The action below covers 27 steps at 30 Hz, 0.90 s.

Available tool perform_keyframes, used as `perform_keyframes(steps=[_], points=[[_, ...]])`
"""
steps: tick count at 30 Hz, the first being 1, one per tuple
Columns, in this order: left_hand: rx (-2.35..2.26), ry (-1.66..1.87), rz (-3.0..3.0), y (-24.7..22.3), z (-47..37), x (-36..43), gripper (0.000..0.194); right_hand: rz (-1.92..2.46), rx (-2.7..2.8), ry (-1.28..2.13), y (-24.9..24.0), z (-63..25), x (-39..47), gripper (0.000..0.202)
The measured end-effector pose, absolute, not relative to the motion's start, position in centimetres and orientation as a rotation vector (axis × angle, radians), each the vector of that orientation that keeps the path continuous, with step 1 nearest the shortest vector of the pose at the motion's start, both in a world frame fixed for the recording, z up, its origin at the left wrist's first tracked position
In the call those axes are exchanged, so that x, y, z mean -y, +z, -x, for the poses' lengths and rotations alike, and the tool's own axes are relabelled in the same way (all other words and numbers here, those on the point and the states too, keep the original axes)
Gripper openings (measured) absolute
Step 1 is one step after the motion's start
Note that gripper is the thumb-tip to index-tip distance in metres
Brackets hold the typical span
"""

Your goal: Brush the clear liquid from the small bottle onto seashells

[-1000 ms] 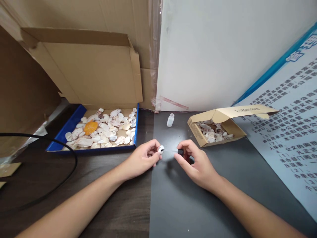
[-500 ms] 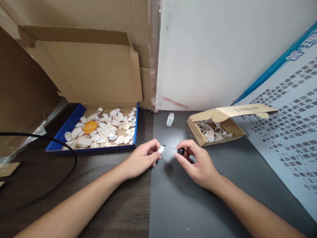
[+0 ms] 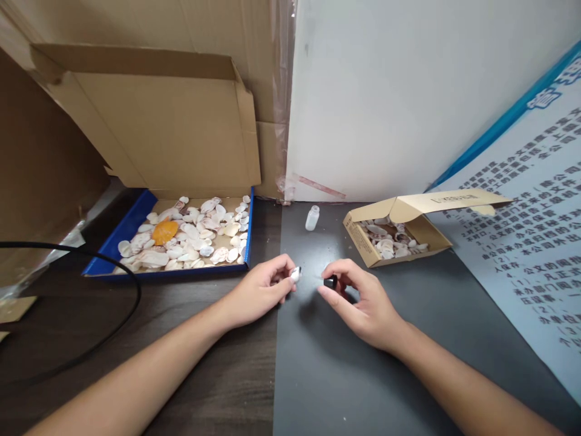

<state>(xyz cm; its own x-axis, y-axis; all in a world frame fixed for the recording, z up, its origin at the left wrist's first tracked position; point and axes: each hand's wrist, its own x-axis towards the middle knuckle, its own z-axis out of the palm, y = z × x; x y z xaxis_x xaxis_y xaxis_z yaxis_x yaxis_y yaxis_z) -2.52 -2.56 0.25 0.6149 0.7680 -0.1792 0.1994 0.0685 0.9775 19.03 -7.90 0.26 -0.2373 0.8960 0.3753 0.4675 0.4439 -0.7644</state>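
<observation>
Between thumb and fingers, my left hand (image 3: 262, 289) pinches a small white shell (image 3: 296, 274) that has a dark patch on its edge. Facing it, my right hand (image 3: 363, 300) holds a black cap (image 3: 330, 282); a thin, pale, blurred stem points from the cap toward the shell, with a gap between them. Beyond both hands, a small translucent bottle (image 3: 312, 218) stands uncapped on the dark grey mat (image 3: 318, 375).
A blue-edged box (image 3: 247, 257) at the left holds several white shells and an orange shell (image 3: 164, 231). On the right, a smaller cardboard box (image 3: 363, 245) holds more shells. A black cable (image 3: 134, 303) curves over the wooden table at the left.
The black cap in my right hand has shifted slightly down and tilted. A dark patch now shows at the edge of the shell in my left hand, which has hardly moved.
</observation>
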Motion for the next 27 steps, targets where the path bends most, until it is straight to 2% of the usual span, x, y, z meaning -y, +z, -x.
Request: perform_keyframes(steps=[5, 13, 27], points=[[-0.850, 0.527, -1.526, 0.11, 2.61, 2.50, 0.013, 1.157, 1.870, 0.709, 0.13, -19.02, 8.09, 0.012], [-0.858, 0.538, -1.548, 0.18, 2.38, 2.54, 0.024, 1.273, 1.848, 0.554, 0.25, -18.91, 7.70, 0.008], [-0.832, 0.547, -1.573, -0.02, 2.68, 2.49, 0.020, 1.253, 1.917, 0.790, 0.46, -19.08, 8.20, 0.008]])
